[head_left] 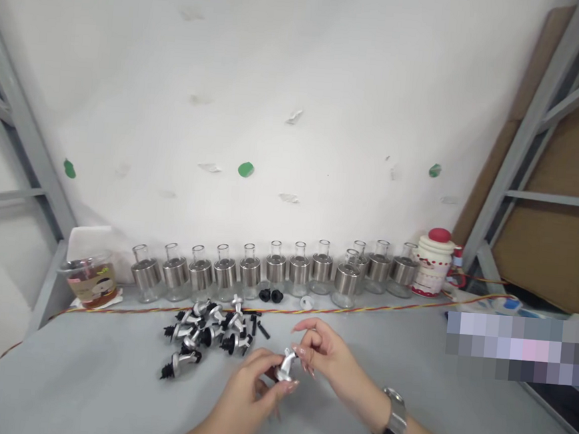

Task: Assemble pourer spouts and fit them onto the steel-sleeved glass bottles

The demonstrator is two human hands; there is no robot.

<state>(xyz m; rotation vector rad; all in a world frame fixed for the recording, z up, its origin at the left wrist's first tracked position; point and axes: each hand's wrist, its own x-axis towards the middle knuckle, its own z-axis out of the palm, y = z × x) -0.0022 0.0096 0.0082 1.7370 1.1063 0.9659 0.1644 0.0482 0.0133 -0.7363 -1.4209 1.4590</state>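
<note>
A silver bottle pourer (286,367) is held above the grey table, its curved spout pointing up. My left hand (251,386) is closed around its base between thumb and fingers. With thumb and index finger my right hand (326,353) pinches at the spout's tip; any small part between those fingertips is too small to make out. To the left lies a pile of similar pourers (210,328) with silver spouts and black ribbed stoppers. Small black sticks (263,330) lie beside the pile. Two black stoppers (270,296) and a small white ring (307,303) are behind it.
A row of glass bottles (225,272) with metal bands stands along the wall. A drink cup (91,281) is at the left end, a white and red jar (432,265) at the right. A twisted red-yellow cord (362,312) crosses the table (106,376) before the bottles.
</note>
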